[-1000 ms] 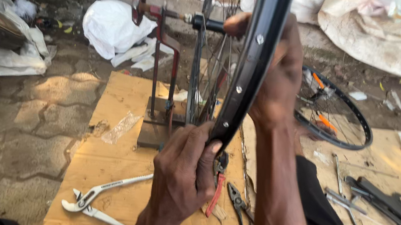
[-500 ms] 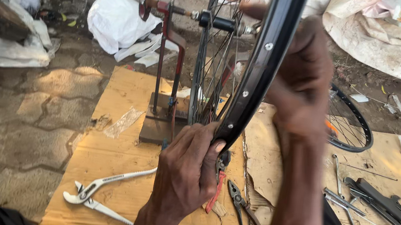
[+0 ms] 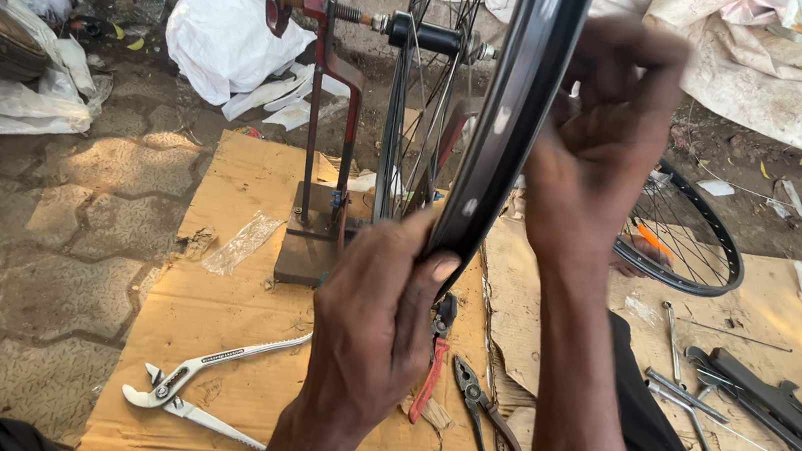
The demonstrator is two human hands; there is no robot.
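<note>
I see left hand [image 3: 374,328] with fingers pressed together on the black wheel rim [image 3: 514,118] | right hand [image 3: 597,137] blurred, fingers curled at the rim's side, grip I cannot tell | wheel upright in red stand [image 3: 329,147] on cardboard [image 3: 210,315] | silver pliers [image 3: 191,388] lying near.

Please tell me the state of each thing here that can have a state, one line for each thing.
Bicycle wheel: upright, mounted in stand.
Truing stand: upright on cardboard.
Left hand: grips rim.
Right hand: at rim, blurred.
Silver pliers: open, lying flat.
Second wheel: on the ground.
</note>
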